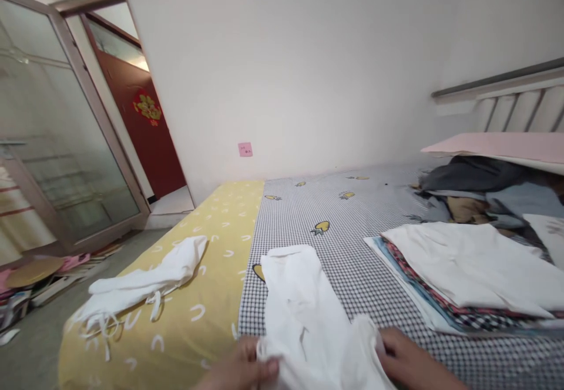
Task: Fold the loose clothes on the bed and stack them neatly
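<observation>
A white garment (304, 302) lies lengthwise on the checked bedding, its far end flat and its near end bunched and cut off by the lower edge of the view. My left hand (247, 366) pinches the near left edge between thumb and fingers. On the other side, my right hand (408, 357) grips the raised right edge, with its fingertips partly hidden by the cloth. The exact kind of garment cannot be made out. To the left, another white garment (145, 281) with dangling ties lies loosely folded on the yellow cloth.
Folded clothes (467, 266) are stacked at the right, white on top. Behind them are dark and grey clothes (480, 181) under a pink board-like item (502, 145). The yellow bedding (229, 214) ends at the left, above a floor with books and other items.
</observation>
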`<state>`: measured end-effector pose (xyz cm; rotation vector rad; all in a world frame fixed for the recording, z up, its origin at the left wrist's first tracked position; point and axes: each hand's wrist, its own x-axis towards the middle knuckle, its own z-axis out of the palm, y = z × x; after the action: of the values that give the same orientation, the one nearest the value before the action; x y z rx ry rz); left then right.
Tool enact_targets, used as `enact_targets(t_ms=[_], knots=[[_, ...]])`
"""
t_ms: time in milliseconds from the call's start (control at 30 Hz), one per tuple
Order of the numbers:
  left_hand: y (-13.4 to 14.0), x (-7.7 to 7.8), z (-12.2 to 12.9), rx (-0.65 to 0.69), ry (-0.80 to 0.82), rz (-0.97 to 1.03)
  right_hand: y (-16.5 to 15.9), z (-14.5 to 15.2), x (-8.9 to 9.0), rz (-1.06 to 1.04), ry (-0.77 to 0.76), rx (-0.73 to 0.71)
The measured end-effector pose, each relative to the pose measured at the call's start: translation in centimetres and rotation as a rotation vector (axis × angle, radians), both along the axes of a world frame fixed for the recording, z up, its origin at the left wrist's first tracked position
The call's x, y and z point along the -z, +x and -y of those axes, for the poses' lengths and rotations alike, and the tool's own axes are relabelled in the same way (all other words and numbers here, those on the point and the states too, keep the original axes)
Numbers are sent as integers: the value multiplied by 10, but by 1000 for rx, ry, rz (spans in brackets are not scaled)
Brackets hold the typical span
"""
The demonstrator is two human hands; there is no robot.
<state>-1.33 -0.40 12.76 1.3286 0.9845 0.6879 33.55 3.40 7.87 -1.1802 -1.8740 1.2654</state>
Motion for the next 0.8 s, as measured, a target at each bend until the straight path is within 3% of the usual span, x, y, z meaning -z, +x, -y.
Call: enact_targets(t_ms=[67,133,233,300,433,533,667,800], knots=[[12,-17,-43,-103,-136,259,-20,-34,-27,-191,-150,59],[21,-23,-91,-310,-235,387,-37,-76,-38,-423,-295,110],[28,-11,-157,-563,-327,372,-54,-137,-27,-603,-422,239],[29,5,-185,-614,-329,331,-60,-166,-8,-586,-422,312],[24,40,-203,-633,-278,294,-63,-188,24,-498,-376,356],[21,55,-202,-668,-241,276,-66,-192,33,-459,-289,371],[23,55,-208,-712,-244,179,-65,-203,35,-373,-188,433],[16,38,-213,-806,-157,18,-53,-205,28,-236,-71,668]])
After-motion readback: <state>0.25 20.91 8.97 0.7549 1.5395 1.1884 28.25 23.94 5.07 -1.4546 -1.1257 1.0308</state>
